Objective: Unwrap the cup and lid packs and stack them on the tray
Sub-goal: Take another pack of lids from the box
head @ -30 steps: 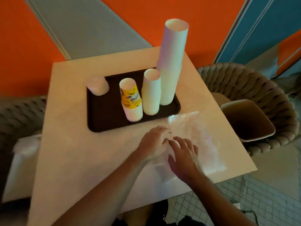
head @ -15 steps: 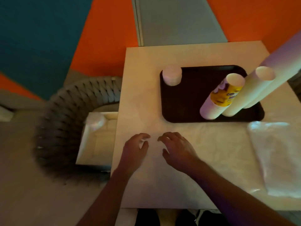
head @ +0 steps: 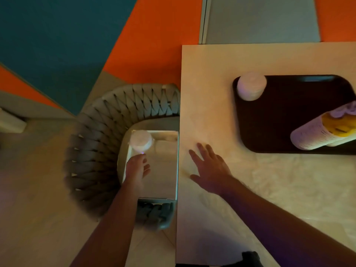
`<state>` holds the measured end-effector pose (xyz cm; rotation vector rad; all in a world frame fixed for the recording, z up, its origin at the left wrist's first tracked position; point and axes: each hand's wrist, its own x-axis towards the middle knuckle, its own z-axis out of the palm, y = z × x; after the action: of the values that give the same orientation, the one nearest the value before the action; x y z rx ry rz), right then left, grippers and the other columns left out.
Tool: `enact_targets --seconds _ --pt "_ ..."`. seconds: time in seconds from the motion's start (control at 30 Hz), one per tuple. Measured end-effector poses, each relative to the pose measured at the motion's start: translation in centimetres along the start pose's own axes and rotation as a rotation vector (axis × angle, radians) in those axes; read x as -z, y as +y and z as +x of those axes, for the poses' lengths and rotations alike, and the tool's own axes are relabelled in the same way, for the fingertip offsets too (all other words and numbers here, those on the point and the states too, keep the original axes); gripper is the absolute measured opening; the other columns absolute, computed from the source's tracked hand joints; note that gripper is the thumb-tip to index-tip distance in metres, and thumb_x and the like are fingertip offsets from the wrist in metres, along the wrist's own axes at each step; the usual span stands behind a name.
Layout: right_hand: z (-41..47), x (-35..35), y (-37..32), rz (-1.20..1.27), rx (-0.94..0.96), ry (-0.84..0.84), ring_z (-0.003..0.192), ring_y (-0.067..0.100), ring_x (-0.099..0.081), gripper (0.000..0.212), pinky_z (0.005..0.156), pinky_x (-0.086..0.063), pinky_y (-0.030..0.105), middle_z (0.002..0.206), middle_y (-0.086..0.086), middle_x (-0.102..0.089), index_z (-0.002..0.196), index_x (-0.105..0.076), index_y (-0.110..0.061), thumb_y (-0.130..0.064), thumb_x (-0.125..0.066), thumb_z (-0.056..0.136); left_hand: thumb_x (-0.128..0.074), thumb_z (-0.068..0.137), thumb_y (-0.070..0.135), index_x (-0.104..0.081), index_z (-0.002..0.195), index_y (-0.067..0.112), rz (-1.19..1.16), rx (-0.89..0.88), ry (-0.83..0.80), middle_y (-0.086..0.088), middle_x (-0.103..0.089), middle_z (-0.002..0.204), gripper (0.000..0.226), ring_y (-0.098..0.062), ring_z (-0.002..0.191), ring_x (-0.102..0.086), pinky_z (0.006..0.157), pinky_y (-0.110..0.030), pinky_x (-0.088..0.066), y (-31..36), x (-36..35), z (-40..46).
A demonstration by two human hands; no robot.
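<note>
Reach under way: left hand [head: 137, 169] was extended down into the white box [head: 169, 182] on the woven chair [head: 107, 132], fingers loosely straight and holding nothing, fingertips just short of a wrapped pack [head: 141, 140] at the box's far end. Contact could not be confirmed; blur at the fingertips. Pack appeared round and pale under clear film, probably lids or short cups. Right hand [head: 210, 168] lay flat and spread on the table [head: 208, 93] near its left edge, gripping nothing.

Judgement on technique: close the fingers round the pack's side rather than pinch the film, since the wrap looks slippery and could tear or slide. Lift straight up to clear the box wall, then carry it over the table edge before opening. The right hand seems well placed to brace, and should come across to share the load once the pack clears the rim.

Tray [head: 285, 116], dark, sat on the table further right. It held a short pale stack [head: 250, 86] at its near-left corner and a printed cup stack [head: 323, 132] running out of frame at right.

Table top pale, lightly mottled. Behind it the wall showed orange, teal and grey panels. Floor was pale. Light was dim and warm.
</note>
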<state>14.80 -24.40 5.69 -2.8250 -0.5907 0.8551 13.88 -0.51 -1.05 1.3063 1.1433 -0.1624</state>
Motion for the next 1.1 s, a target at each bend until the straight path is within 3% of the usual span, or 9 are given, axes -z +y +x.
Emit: enact_targets --seconds 0.13,0.23,0.3,0.4,0.5,0.63,0.8,0.97,1.1 --pt "0.5 -0.3 -0.9 -0.043 -0.060 -0.025 0.155 0.037 0.010 0.089 0.124 -0.016 0.047 0.168 0.011 0.018 0.162 0.002 -0.024 -0.049 -0.056 0.099 -0.065 0.095 0.035 -0.057 0.121 0.015 0.047 0.089 0.036 -0.001 -0.051 0.090 0.034 -0.018 0.085 -0.054 0.078 -0.033 -0.050 0.0 0.1 4.2" --pt "1.0 -0.4 -1.4 -0.054 -0.085 -0.040 0.155 0.038 0.010 0.091 0.124 -0.017 0.048 0.168 0.013 0.019 0.161 0.004 -0.023 -0.046 -0.058 0.098 -0.064 0.095 0.036 -0.057 0.129 0.010 0.036 0.100 0.019 -0.004 -0.051 0.086 0.043 -0.017 0.077 -0.052 0.070 -0.029 -0.045 0.4 -0.1 6.8" --pt "0.9 -0.4 -1.5 -0.060 -0.093 -0.041 0.154 0.039 0.010 0.091 0.124 -0.018 0.048 0.167 0.014 0.019 0.161 0.004 -0.022 -0.045 -0.058 0.098 -0.068 0.092 0.040 -0.049 0.142 0.012 0.012 0.107 0.000 -0.010 -0.057 0.114 0.061 -0.025 0.104 -0.058 0.082 -0.033 -0.046 0.6 -0.3 8.0" --pt "1.0 -0.6 -1.5 -0.051 -0.099 -0.040 0.154 0.038 0.013 0.090 0.124 -0.016 0.045 0.167 0.013 0.021 0.161 0.005 -0.024 -0.044 -0.057 0.099 -0.071 0.089 0.040 -0.038 0.150 0.017 -0.056 0.130 -0.018 -0.008 -0.044 0.147 0.073 -0.028 0.135 -0.044 0.097 -0.037 -0.039 0.7 -0.5 9.5" --pt "1.0 -0.7 -1.5 -0.041 -0.103 -0.035 0.154 0.037 0.015 0.090 0.124 -0.015 0.044 0.167 0.011 0.022 0.161 0.005 -0.026 -0.045 -0.057 0.099 -0.071 0.089 0.038 -0.037 0.150 0.019 -0.123 0.167 -0.060 -0.008 -0.045 0.148 0.072 -0.025 0.135 -0.044 0.097 -0.037 -0.036 0.9 -1.0 10.4" --pt "0.9 -0.9 -1.6 -0.030 -0.112 -0.036 0.154 0.036 0.016 0.091 0.125 -0.015 0.044 0.166 0.010 0.023 0.161 0.007 -0.027 -0.044 -0.057 0.099 -0.070 0.091 0.034 -0.039 0.147 0.016 -0.151 0.169 -0.037 -0.008 -0.052 0.125 0.067 -0.020 0.110 -0.050 0.091 -0.034 -0.041 1.1 -1.6 11.2" --pt "1.0 -0.8 -1.6 -0.037 -0.113 -0.036 0.154 0.037 0.016 0.091 0.125 -0.014 0.044 0.166 0.011 0.024 0.161 0.008 -0.026 -0.046 -0.056 0.099 -0.071 0.090 0.028 -0.043 0.145 0.013 -0.246 0.178 -0.032 -0.010 -0.055 0.128 0.063 -0.025 0.115 -0.056 0.090 -0.031 -0.051 1.3 -1.5 12.0" --pt "1.0 -0.7 -1.8 -0.048 -0.116 -0.040 0.154 0.037 0.015 0.091 0.125 -0.015 0.044 0.167 0.011 0.022 0.161 0.007 -0.026 -0.045 -0.057 0.099 -0.067 0.092 0.016 -0.044 0.143 0.011 -0.372 0.165 -0.082 -0.015 -0.051 0.137 0.057 -0.030 0.127 -0.052 0.092 -0.030 -0.050 1.9 -1.2 11.2" --pt "0.8 -0.7 -1.8 -0.045 -0.109 -0.041 0.154 0.037 0.016 0.090 0.124 -0.015 0.044 0.166 0.011 0.023 0.161 0.007 -0.026 -0.044 -0.056 0.099 -0.066 0.090 0.018 -0.057 0.109 0.021 -0.411 0.153 -0.044 -0.012 -0.053 0.125 0.021 -0.029 0.116 -0.056 0.075 -0.027 -0.048 2.3 -0.5 9.5"
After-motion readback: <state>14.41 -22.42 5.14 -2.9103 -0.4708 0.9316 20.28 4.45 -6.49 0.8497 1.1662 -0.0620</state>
